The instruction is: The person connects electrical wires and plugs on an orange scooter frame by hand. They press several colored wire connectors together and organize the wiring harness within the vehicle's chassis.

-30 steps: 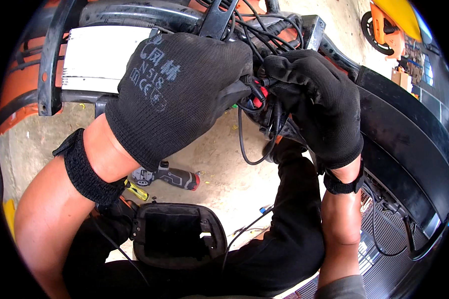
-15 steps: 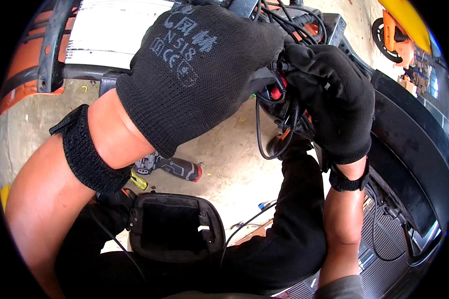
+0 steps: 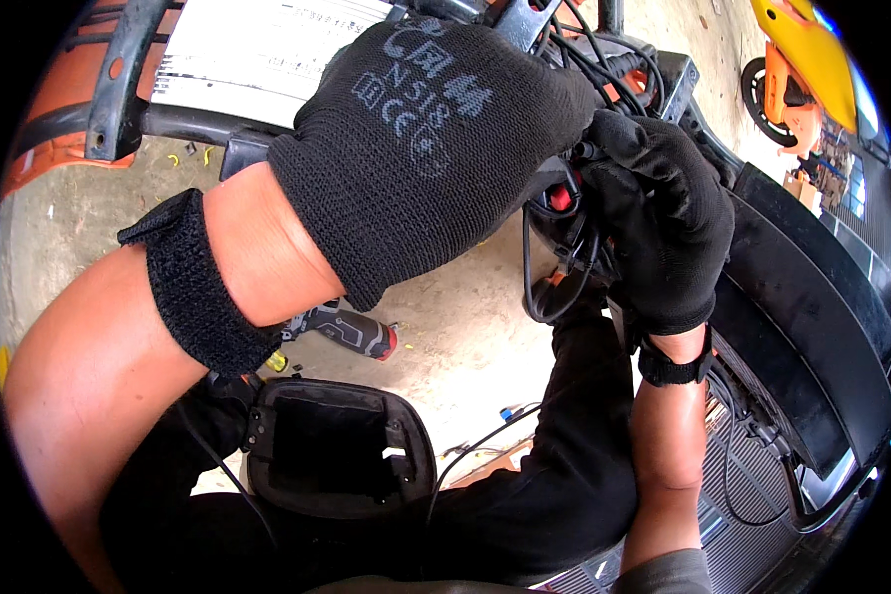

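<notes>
Both my hands wear black knit gloves and meet at a bundle of black cables on a dark metal frame. My left hand is closed, back of the glove up, its fingertips mostly hidden behind it. Facing it, my right hand has its fingers curled and pinches a small black cable connector. The left fingertips press at the same connector. Just below sits a red part among the wires, and a loop of black cable hangs under it.
On the floor lie a grey and black power tool and a yellow-handled tool. An open black case stands by my legs. A curved black panel is at right. White printed paper lies upper left; an orange vehicle stands behind.
The view has shifted slightly, so the frame and my left hand sit lower and further right in it. Both hands stay together at the connector, with the fingers moved only slightly.
</notes>
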`<move>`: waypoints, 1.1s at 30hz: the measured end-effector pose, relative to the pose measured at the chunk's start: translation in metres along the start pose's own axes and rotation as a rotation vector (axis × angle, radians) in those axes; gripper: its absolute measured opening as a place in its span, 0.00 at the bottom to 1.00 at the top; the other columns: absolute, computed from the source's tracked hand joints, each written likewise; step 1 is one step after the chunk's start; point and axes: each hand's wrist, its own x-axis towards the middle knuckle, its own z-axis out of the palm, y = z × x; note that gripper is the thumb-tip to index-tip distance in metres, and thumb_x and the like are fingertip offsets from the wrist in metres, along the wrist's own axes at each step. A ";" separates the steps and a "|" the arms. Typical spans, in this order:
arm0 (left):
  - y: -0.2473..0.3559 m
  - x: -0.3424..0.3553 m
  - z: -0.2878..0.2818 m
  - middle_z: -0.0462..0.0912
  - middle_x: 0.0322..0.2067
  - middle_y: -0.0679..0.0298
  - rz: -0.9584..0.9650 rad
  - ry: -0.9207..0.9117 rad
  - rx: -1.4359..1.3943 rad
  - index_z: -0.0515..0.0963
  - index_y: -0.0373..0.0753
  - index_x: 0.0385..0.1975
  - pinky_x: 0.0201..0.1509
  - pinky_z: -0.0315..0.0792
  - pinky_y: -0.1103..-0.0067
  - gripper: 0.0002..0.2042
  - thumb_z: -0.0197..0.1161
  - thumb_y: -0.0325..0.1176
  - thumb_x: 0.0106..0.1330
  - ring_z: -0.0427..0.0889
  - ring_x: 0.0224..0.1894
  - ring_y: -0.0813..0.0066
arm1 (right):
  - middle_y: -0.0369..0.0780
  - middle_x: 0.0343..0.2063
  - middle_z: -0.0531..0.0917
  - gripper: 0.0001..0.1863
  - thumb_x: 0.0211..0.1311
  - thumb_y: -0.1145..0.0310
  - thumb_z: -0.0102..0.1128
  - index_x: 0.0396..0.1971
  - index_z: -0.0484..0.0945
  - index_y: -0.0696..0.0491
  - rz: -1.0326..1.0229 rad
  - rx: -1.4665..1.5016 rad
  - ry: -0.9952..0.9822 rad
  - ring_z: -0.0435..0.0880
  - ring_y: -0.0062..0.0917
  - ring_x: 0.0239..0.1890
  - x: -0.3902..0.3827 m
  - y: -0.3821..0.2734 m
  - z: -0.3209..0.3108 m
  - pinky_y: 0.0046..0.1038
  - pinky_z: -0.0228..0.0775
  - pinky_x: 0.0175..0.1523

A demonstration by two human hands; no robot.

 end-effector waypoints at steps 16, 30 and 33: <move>-0.001 -0.001 0.003 0.83 0.28 0.55 -0.013 0.013 -0.023 0.81 0.41 0.38 0.36 0.76 0.66 0.10 0.68 0.37 0.61 0.84 0.30 0.55 | 0.40 0.38 0.86 0.10 0.56 0.80 0.68 0.39 0.83 0.59 -0.022 -0.013 0.055 0.85 0.25 0.40 -0.001 -0.004 0.006 0.26 0.74 0.50; -0.002 -0.004 0.008 0.84 0.29 0.56 -0.028 0.057 -0.089 0.81 0.40 0.37 0.37 0.76 0.68 0.09 0.68 0.35 0.60 0.84 0.31 0.56 | 0.41 0.39 0.86 0.11 0.56 0.80 0.69 0.40 0.82 0.60 -0.002 -0.019 0.060 0.85 0.26 0.42 -0.001 -0.008 0.007 0.26 0.75 0.50; -0.001 -0.002 0.006 0.84 0.29 0.55 -0.038 0.039 -0.090 0.81 0.39 0.37 0.36 0.76 0.68 0.09 0.69 0.35 0.60 0.84 0.31 0.56 | 0.43 0.36 0.84 0.12 0.52 0.77 0.70 0.37 0.81 0.58 -0.047 0.040 0.115 0.83 0.36 0.38 -0.001 -0.003 0.011 0.31 0.75 0.46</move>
